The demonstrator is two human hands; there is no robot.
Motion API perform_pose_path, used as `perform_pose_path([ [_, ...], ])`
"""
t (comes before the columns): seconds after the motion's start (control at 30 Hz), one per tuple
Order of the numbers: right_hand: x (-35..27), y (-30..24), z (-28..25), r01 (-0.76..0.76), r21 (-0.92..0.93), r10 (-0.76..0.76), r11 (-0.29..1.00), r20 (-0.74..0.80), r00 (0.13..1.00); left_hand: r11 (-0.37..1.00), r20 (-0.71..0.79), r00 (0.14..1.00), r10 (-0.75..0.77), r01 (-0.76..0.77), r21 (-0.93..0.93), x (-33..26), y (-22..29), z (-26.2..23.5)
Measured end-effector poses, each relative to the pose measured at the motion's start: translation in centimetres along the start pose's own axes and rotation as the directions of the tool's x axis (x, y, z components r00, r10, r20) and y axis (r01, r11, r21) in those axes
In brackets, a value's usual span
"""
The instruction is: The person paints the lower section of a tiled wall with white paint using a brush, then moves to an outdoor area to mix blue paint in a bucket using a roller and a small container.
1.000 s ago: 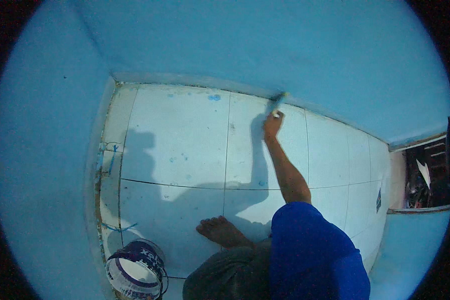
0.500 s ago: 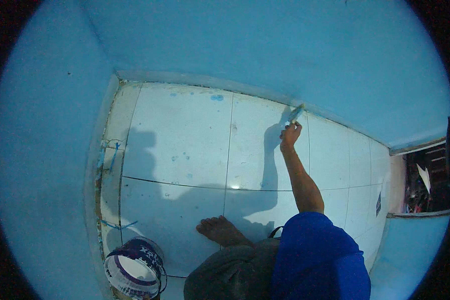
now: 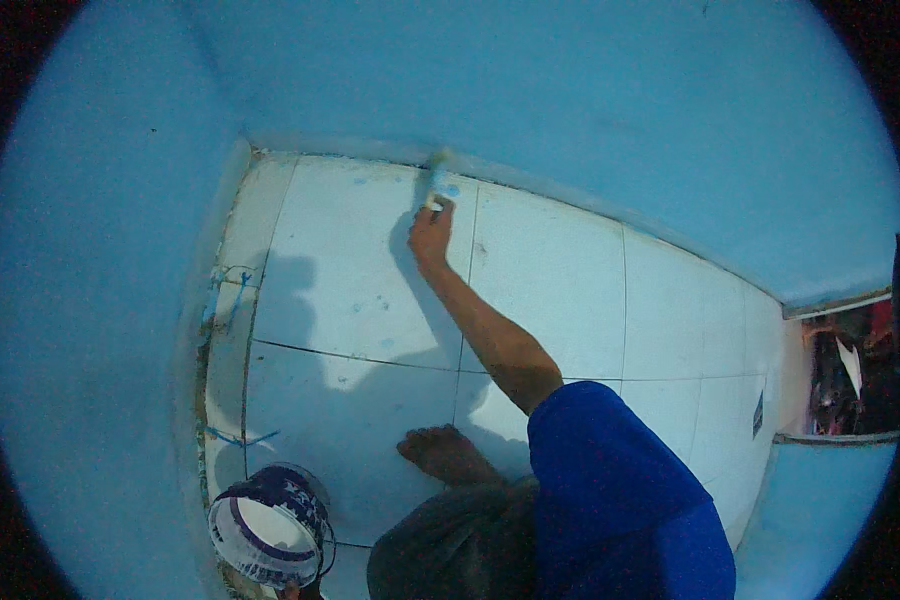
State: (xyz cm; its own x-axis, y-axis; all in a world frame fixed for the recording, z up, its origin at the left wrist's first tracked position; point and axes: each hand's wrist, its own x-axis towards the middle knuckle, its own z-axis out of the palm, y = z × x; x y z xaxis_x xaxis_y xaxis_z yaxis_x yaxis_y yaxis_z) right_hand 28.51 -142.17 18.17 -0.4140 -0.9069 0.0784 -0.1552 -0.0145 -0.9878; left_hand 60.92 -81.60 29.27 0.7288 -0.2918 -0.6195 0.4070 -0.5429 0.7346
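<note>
Paintbrush (image 3: pixel 436 185) is sitting at the base of the blue wall (image 3: pixel 530 90), tip touching the wall/floor joint, near the corner. Right hand (image 3: pixel 430 235) is gripping its handle, fingers clamped round it, arm stretched fwd. White tiled floor (image 3: pixel 350 260) is carrying blue specks. Bare foot (image 3: pixel 445 455) is resting behind; paint bucket (image 3: pixel 268 525) is standing lower left. Left hand isn't showing.

- White floor tiles (image 3: pixel 350 270) with dark joints, dotted with small blue specks;
- Blue walls (image 3: pixel 530 90) meeting in a corner at upper left;
- Blue smears (image 3: pixel 225 295) along the left edge of the floor, just beside the wall;
- Paint bucket (image 3: pixel 268 525), purple and white, standing at lower left near a bare foot (image 3: pixel 448 455);
- Doorway (image 3: pixel 850 375) at far right, cluttered and dim beyond.
</note>
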Motion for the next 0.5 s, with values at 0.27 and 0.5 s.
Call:
perform_pose_path([
  [0.27, -2.0, -3.7, 0.0, 0.042, 0.059, -0.063, 0.997, 0.404, 0.913, 1.0, -0.014, 1.0, -0.002, 0.002, -0.015, -1.2, -1.3, -2.3],
  [0.5, 5.6, -4.3, -8.8, -0.098, -0.027, 0.099, 0.995, 0.47, 0.877, 1.0, -0.038, 0.999, 0.008, -0.009, -0.024, -2.1, -1.4, -3.4],
])
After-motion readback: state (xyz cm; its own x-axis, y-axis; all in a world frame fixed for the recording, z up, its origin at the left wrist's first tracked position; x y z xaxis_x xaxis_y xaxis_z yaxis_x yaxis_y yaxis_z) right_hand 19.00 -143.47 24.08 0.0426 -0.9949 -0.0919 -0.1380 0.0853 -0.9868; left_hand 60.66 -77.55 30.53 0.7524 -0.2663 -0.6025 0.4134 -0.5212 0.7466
